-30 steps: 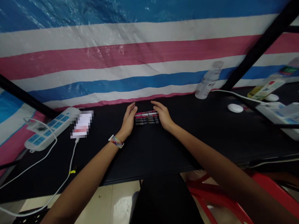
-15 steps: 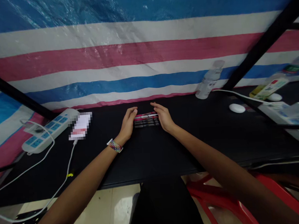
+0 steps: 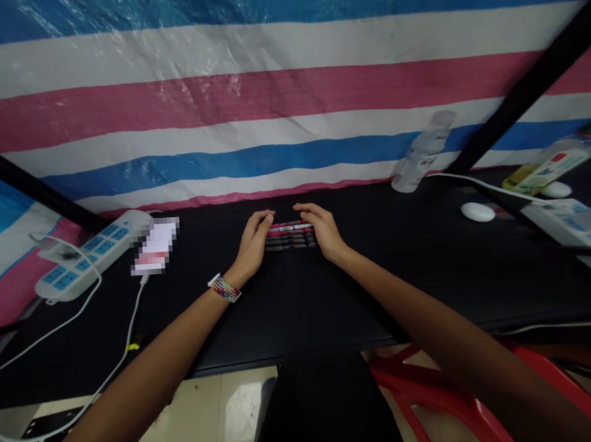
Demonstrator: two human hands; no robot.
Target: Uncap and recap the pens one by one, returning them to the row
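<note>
On the black tabletop, a row of several pens (image 3: 290,236) lies side by side, their lengths running left to right. The far ones are pink and white, the near ones dark. My left hand (image 3: 253,245) is cupped against their left ends, thumb and fingers curved forward. At the right ends my right hand (image 3: 326,231) presses in the same way, so the pens are held between both hands. The pens' tips are hidden behind my fingers. A colourful woven band (image 3: 224,288) circles my left wrist.
To the left lie a white power strip (image 3: 97,256) and a phone (image 3: 155,246) on a white cable. At right stand a clear bottle (image 3: 416,160), a white mouse-like oval (image 3: 478,212) and a tilted drink bottle (image 3: 547,169). Striped sheeting (image 3: 268,96) hangs behind; a red stool (image 3: 410,381) is below.
The view has shifted slightly. Both hands stay at the ends of the pens, and the right fingers reach a little further inward over them.
</note>
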